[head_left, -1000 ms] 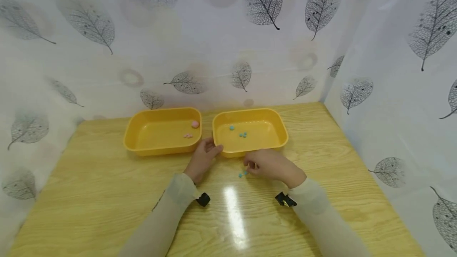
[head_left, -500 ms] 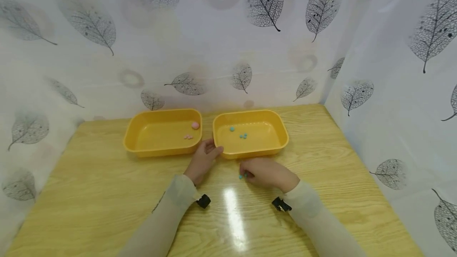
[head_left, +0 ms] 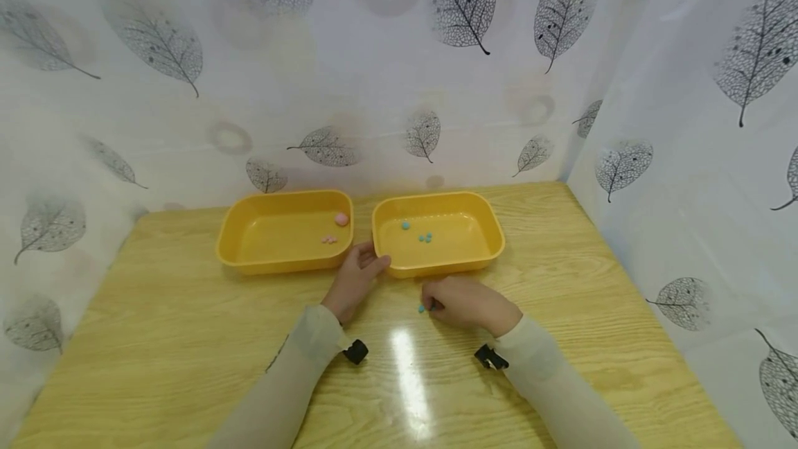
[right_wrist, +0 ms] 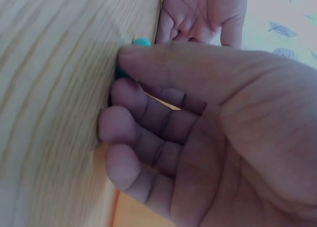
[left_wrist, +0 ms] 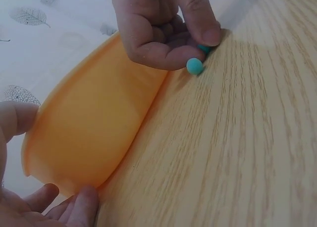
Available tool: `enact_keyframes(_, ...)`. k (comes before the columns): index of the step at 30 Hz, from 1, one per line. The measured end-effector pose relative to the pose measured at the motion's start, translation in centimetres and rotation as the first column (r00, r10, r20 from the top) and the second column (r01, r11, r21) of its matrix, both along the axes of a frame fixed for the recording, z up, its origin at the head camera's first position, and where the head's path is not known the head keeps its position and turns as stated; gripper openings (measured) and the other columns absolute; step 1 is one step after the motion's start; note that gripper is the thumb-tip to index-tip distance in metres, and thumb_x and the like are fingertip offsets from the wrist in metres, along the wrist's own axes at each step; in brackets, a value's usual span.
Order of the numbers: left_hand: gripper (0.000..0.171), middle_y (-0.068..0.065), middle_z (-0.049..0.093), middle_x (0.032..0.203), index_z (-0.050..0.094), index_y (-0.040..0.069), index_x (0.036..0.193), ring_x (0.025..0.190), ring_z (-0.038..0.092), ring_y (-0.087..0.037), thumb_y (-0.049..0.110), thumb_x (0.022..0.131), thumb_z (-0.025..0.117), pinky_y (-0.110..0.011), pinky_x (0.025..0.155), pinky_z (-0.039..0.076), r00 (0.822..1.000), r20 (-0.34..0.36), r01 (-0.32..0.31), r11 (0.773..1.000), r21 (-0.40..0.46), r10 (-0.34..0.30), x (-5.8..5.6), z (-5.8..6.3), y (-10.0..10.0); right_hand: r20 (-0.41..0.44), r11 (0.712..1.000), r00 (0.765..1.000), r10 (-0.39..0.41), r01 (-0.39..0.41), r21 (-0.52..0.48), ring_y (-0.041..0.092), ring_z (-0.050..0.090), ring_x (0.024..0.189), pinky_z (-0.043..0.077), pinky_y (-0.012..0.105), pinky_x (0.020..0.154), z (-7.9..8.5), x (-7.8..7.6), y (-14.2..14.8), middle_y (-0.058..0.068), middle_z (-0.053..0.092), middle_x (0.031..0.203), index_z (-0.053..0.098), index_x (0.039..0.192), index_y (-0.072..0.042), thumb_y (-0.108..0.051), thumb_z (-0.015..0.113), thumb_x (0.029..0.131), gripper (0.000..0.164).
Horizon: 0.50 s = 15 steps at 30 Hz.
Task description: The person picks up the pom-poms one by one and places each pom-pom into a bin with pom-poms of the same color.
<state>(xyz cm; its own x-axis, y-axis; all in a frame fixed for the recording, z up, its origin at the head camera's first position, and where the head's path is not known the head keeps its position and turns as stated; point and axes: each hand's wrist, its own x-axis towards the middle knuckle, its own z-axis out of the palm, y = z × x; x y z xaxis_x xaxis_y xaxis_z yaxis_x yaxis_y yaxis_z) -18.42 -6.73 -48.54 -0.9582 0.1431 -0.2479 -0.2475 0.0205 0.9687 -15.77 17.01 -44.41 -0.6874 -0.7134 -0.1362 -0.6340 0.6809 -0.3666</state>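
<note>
My left hand [head_left: 354, 279] holds the near-left corner of the right-hand yellow tray [head_left: 445, 269]. In the left wrist view the thumb lies on its rim, and other fingers touch its lower wall. Just in front of this tray, my right hand [head_left: 470, 303] is down at the tabletop. Its thumb and index finger pinch a small teal ball [left_wrist: 204, 48], mostly hidden by the thumb. A second teal ball [left_wrist: 195, 66] lies on the wood right beside those fingertips. Inside the right-hand tray are a larger teal ball [head_left: 405, 226] and several small teal balls [head_left: 425, 238].
Another yellow tray [head_left: 280, 267] stands to the left, holding a larger pink ball [head_left: 341, 219] and several small pink balls [head_left: 329, 239]. Both trays sit near the back of the wooden table [head_left: 187, 338], close to a leaf-patterned curtain [head_left: 374, 89].
My right hand has come down and slightly toward me from the tray's front edge, and its fingers have closed at the teal balls. My left hand stays at the tray corner.
</note>
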Motion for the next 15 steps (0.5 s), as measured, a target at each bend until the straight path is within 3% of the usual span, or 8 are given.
enact_keyframes(15, 0.068, -0.019, 0.044, 0.153, 0.037, 0.004, 0.154, 0.144, 0.042, -0.034, 0.032, 0.101, 0.069, -0.05, 0.118, 0.039, 1.0, -0.007, 0.005, 1.0, -0.018, -0.006, 0.06, -0.12, -0.13, 0.018, 1.0, 1.0, -0.014, 0.014, -0.004, 0.005, 0.051, 0.072, 0.047, 0.022, 0.068, 0.15, 0.04, -0.02, -0.009, 0.062, 0.084, 0.067, 0.088, -0.016, -0.006, 0.066, 0.098, 0.015)
